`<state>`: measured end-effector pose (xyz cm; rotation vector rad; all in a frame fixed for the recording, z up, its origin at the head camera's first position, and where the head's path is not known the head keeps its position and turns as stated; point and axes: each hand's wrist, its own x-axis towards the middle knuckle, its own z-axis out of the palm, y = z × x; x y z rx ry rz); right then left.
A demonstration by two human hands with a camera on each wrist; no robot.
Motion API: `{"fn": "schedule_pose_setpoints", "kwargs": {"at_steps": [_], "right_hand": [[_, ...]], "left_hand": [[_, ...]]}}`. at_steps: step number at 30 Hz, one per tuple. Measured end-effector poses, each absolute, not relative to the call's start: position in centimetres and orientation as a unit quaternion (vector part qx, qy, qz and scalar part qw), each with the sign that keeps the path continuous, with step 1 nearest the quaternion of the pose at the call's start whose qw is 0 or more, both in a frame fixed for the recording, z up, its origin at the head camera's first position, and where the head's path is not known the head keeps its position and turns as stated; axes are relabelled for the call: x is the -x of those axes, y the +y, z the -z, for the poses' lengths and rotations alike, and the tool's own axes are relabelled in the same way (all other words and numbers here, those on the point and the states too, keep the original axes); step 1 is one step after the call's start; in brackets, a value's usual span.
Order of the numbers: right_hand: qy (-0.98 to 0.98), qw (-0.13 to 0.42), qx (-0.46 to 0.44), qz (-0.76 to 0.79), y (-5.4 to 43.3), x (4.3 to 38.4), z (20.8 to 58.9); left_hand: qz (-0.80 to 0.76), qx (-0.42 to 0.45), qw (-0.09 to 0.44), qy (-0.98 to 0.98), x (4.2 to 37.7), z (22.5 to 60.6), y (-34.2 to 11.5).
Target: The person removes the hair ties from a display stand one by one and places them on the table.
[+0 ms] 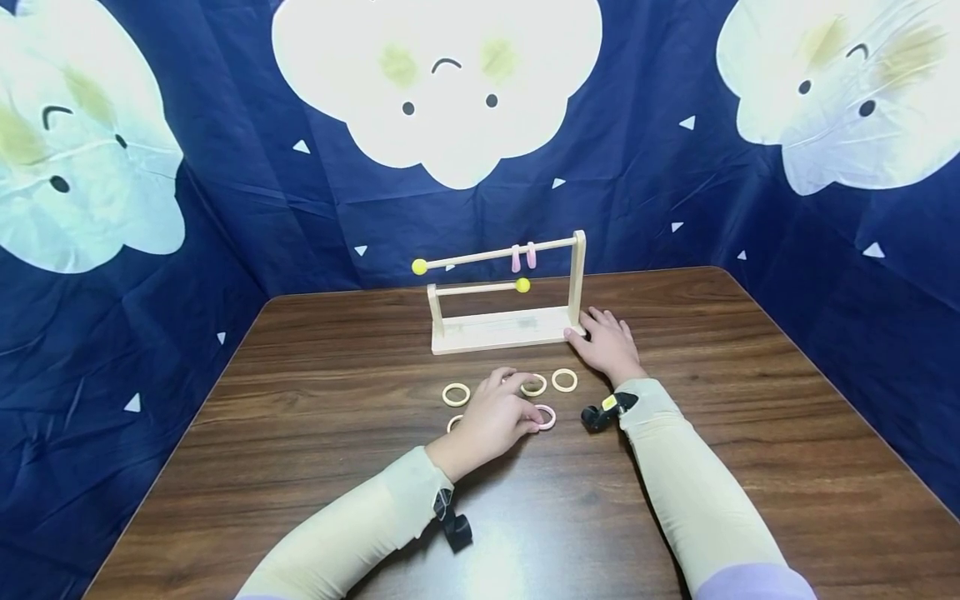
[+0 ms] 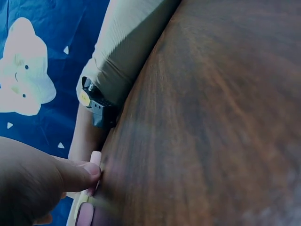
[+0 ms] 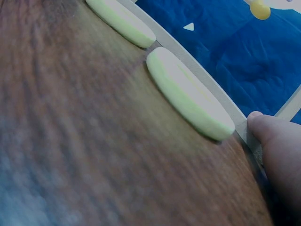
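My left hand [image 1: 487, 421] is low over the table, pinching a pink ring [image 1: 551, 416] at its edge. In the left wrist view the thumb lies over that pink ring [image 2: 96, 156], and a second pink ring [image 2: 85, 214] shows below it. At the right end of the wooden stand [image 1: 495, 332], my right hand [image 1: 609, 346] grips the base, thumb at its front edge and fingers beside the post. Two pink rings [image 1: 531, 255] hang on the stand's upper rod. The lower rod ends in a yellow ball [image 1: 522, 285] and carries no ring.
Pale yellow rings lie before the stand: one ring [image 1: 456, 404] left of my hand, another ring [image 1: 576, 382] to its right, and one partly under my fingers. My left hand partly hides others. A blue curtain [image 1: 240, 192] with clouds stands behind the brown table [image 1: 315, 400].
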<state>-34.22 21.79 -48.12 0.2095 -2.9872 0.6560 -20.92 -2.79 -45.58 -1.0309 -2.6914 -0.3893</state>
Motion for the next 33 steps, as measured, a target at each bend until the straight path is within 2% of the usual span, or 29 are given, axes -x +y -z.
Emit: {"fn": "schedule_pose_setpoints", "kwargs": {"at_steps": [8,12,18,22,26,33], "right_hand": [[-0.974,0.04,-0.069,-0.214,22.0,34.1,48.2],[-0.975,0.039,-0.065,-0.211,22.0,34.1,48.2],[-0.973,0.042,-0.068,-0.216,21.8,34.0,48.1],[-0.973,0.036,-0.068,-0.216,21.5,34.0,48.1],[-0.974,0.04,-0.065,-0.215,21.7,34.0,48.1],[-0.974,0.037,-0.07,-0.214,21.7,34.0,48.1]], "left_hand": [[0.13,0.352,0.124,-0.919,20.7,45.7,-2.6],[0.148,0.347,0.102,-0.92,20.8,45.8,-2.5],[0.249,0.336,0.09,-0.904,21.8,44.6,-3.0],[0.398,0.29,0.102,-0.865,23.4,42.5,-3.7],[0.509,0.208,0.11,-0.828,25.2,40.1,-4.0],[0.595,0.115,0.07,-0.793,27.7,37.9,-3.6]]}}
